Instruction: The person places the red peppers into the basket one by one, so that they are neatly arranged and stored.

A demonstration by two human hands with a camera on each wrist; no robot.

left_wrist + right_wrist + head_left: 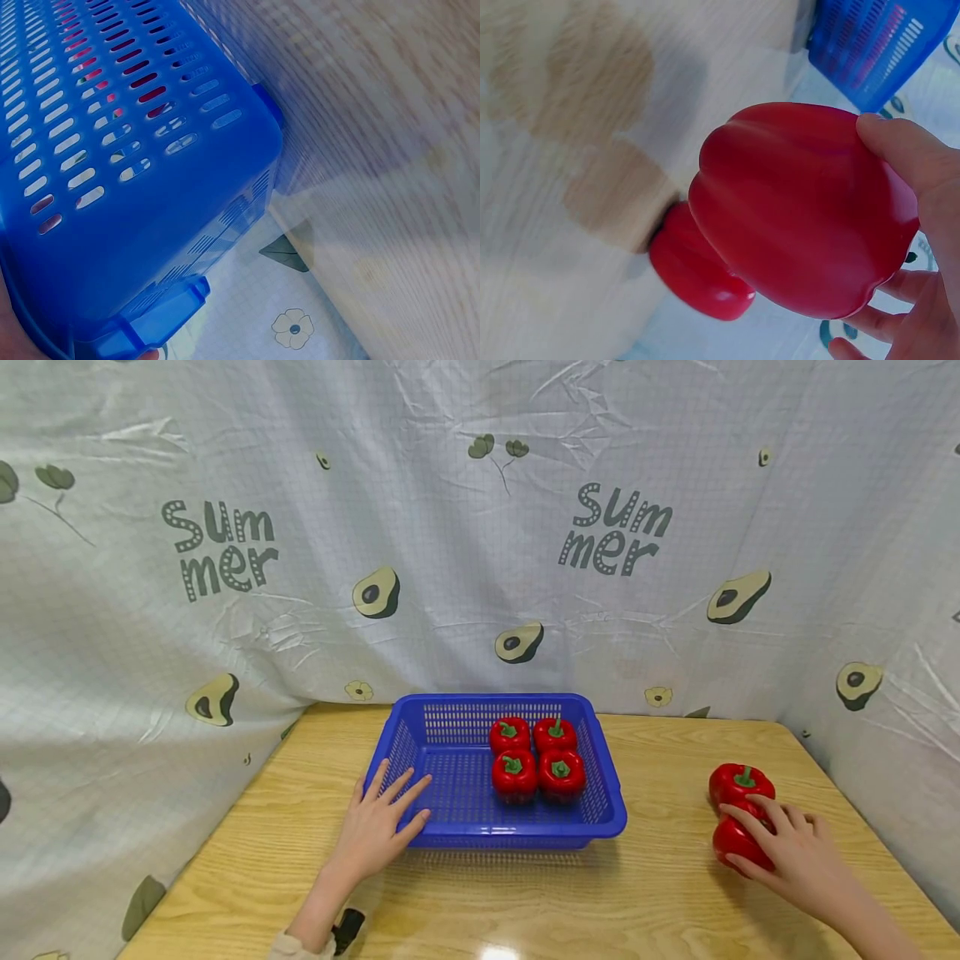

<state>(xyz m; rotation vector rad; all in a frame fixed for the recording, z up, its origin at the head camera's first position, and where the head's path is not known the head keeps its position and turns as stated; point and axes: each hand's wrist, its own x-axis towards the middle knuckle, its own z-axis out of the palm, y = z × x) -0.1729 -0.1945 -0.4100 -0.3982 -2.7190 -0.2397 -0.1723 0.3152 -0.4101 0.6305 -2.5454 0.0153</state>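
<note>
At the right of the head view my right hand [806, 860] grips a red bell pepper [738, 839], its thumb on one side and fingers over the top. In the right wrist view this bell pepper [802, 210] appears large, its stem out of sight. Just behind it stands another red bell pepper [741, 783] with a green stem, also partly visible as the smaller pepper [697, 262]. My left hand [378, 822] lies over the front left rim of a blue plastic basket [513, 842], fingers spread and straight. Several red bell peppers [536, 760] stand together in the basket's right half.
The basket stands on a wood-grain table [660, 893], toward its back. A pale curtain [450, 527] printed with avocados and lettering hangs behind the table and along both sides. Bare basket floor [453, 785] shows left of the peppers.
</note>
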